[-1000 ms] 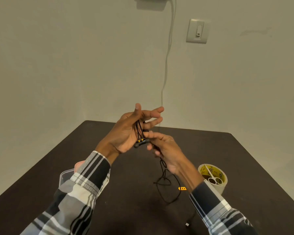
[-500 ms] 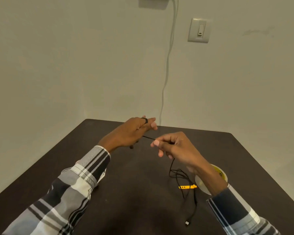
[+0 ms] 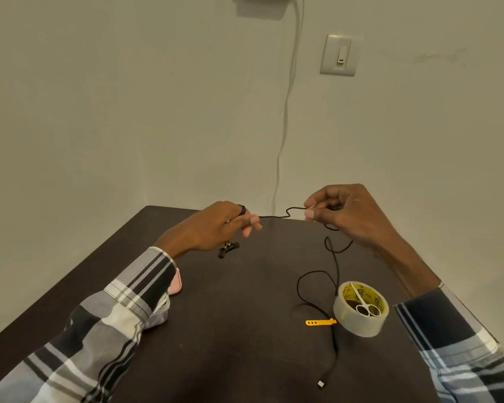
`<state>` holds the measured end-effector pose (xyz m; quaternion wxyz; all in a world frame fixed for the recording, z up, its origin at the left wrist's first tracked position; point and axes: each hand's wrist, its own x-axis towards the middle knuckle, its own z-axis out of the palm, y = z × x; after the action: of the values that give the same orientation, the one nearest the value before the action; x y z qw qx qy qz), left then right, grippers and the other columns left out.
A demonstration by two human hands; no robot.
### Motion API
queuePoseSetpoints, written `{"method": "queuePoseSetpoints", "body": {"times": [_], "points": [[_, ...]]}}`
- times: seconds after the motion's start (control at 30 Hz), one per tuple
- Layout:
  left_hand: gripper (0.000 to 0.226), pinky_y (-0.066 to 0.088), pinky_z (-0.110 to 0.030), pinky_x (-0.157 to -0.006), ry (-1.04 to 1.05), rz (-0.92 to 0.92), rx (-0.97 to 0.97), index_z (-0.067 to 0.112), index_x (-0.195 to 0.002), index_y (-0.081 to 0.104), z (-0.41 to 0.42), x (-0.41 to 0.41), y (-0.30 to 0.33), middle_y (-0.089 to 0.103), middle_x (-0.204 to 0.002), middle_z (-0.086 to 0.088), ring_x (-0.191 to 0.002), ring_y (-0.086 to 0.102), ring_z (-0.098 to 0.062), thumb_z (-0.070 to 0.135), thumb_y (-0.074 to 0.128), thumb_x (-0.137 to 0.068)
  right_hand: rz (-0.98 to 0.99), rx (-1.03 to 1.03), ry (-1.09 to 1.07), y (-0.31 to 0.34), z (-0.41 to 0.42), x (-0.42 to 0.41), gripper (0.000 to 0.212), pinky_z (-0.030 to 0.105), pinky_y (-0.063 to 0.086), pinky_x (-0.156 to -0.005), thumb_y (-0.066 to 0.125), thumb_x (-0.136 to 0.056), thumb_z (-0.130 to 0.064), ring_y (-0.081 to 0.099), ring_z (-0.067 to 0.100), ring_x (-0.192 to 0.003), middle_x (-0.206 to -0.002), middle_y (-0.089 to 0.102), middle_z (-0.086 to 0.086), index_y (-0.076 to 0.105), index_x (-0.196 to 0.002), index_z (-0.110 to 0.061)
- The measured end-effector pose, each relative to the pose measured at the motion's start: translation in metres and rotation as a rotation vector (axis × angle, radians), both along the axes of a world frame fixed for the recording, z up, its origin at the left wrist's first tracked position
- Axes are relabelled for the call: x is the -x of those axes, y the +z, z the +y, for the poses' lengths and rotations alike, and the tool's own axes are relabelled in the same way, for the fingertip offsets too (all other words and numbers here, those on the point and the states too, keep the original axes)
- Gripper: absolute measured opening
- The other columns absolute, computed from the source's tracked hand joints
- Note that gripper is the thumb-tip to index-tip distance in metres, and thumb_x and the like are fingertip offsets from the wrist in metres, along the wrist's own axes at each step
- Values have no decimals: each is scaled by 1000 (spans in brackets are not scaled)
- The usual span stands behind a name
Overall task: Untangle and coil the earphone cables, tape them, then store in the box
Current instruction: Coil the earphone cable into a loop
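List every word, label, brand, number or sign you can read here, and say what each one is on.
No text can be read.
Tape roll: dark printed marks on its yellow inner core, too small and blurred to read.
Wall switch: a small mark on the rocker, too small to tell.
Yellow cable tie, earphone cable, plug: no lettering visible.

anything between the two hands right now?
In the head view, only a wavy stretch of the black earphone cable spans the gap between the left hand and the right hand. Each hand pinches one end of it above the table.
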<state>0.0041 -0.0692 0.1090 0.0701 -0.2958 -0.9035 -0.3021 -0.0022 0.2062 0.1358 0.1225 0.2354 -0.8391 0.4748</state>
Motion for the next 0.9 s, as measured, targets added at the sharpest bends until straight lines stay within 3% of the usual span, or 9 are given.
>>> {"method": "queuePoseSetpoints", "body": {"times": [0.13,0.3,0.37,0.4,0.43,0.5,0.6,0.73,0.9], "points": [[48,37,-19,-59,25,4,19,15,-72,59,-10,-2,1,73,-114,9,-50,51,7,48,37,-99,72,-87,-58,4,14,8,7,3,46,-68,77,-87,-18,71,-1,-78,-76,77,-11,78,-81,-19],[49,39,-27,-56,38,-29,-4,15,-74,61,-8,-11,3,73,-106,20,-43,39,-4,51,38,-98,88,-67,-71,3,14,12,18,13,48,-76,66,-96,-24,68,-3,-83,-77,77,-7,76,-82,-18],[49,49,-37,-67,-11,-104,-60,12,-73,58,-6,-15,5,73,-111,14,-58,55,-5,48,38,-99,101,-41,-63,2,11,13,25,7,46,-75,62,-99,-28,67,-5,-86,-79,76,-8,74,-79,-20],[48,52,-46,-83,-56,-151,-103,10,-72,57,-6,-17,6,74,-112,10,-77,65,-13,45,39,-100,109,-26,-58,1,10,14,27,3,44,-73,60,-100,-30,66,-7,-86,-80,75,-10,73,-77,-20],[47,47,-51,-99,-115,-202,-154,10,-71,55,-6,-20,6,74,-112,5,-97,68,-22,42,39,-101,118,-13,-55,0,9,15,29,2,43,-73,59,-100,-31,65,-8,-86,-82,74,-11,73,-77,-20],[44,37,-57,-109,-261,-322,-303,15,-70,53,-5,-28,7,74,-114,-8,-117,62,-35,40,39,-104,115,-9,-50,-5,6,19,29,12,46,-80,59,-100,-34,65,-4,-91,-88,73,-9,73,-80,-18],[40,37,-62,-108,-477,-473,-563,22,-69,54,0,-39,13,67,-120,-25,-124,55,-45,44,44,-101,89,1,-16,-14,-4,22,27,11,45,-78,60,-99,-33,64,-4,-90,-90,73,-7,72,-79,-20],[41,43,-60,-104,-708,-594,-863,18,-69,58,5,-43,29,57,-136,-24,-131,50,-40,41,46,-100,21,91,68,-28,-22,21,27,15,47,-70,60,-100,-29,63,4,-70,-74,71,5,73,-83,-13],[45,46,-60,-101,-728,-480,-1111,22,-67,61,2,-39,52,48,-148,-16,-138,43,-38,41,38,-100,-165,176,172,-51,-39,13,21,16,50,-70,62,-99,-24,61,11,-61,-58,61,1,75,-89,-10]]}}
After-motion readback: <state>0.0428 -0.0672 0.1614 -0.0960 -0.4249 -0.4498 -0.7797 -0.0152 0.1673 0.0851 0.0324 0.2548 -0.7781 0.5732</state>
